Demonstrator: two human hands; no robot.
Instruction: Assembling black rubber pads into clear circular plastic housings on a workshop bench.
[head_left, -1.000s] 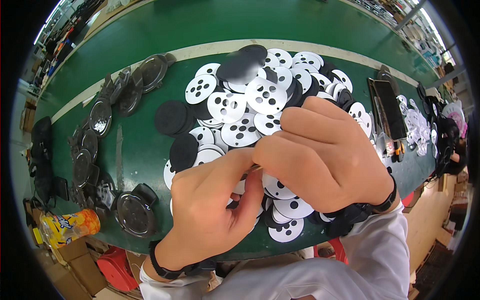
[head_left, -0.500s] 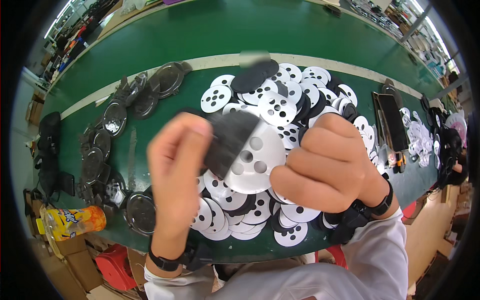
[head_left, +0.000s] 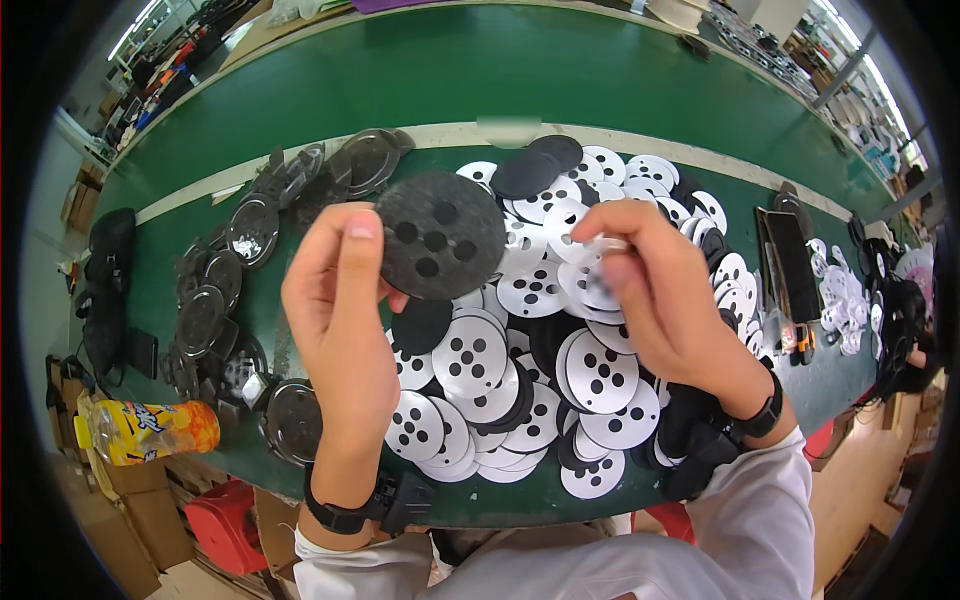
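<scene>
Worktop: green worktop (head_left: 560,90) fills most of the frame, with a pale strip crossing it from the left edge up toward the right.
Heap of discs: white discs (head_left: 600,375) punched with dark holes lie overlapped across the centre and right of the frame, a few plain black ones among them; the heap runs from the pale strip down to the near edge.
Dark round parts: black framed round parts (head_left: 205,315) are scattered down the left of the frame, from the upper middle to the lower left, some with a shiny face.
Left hand: left hand (head_left: 345,320) is raised in the centre left, its grip pinched on the left rim of the black disc, thumb pointing up beside it.
Right hand: right hand (head_left: 665,300) is raised in the centre right, fingers curled and its grip pinched on a thin white film (head_left: 600,245) at the fingertips.
Black disc: black disc (head_left: 440,235), round with a cluster of holes, is held up above the heap at upper centre, apart from the right hand.
Bottle: yellow and orange bottle (head_left: 150,430) lies on its side at the lower left, off the worktop's edge.
Wristbands: a black band sits on each wrist near the bottom of the frame.
</scene>
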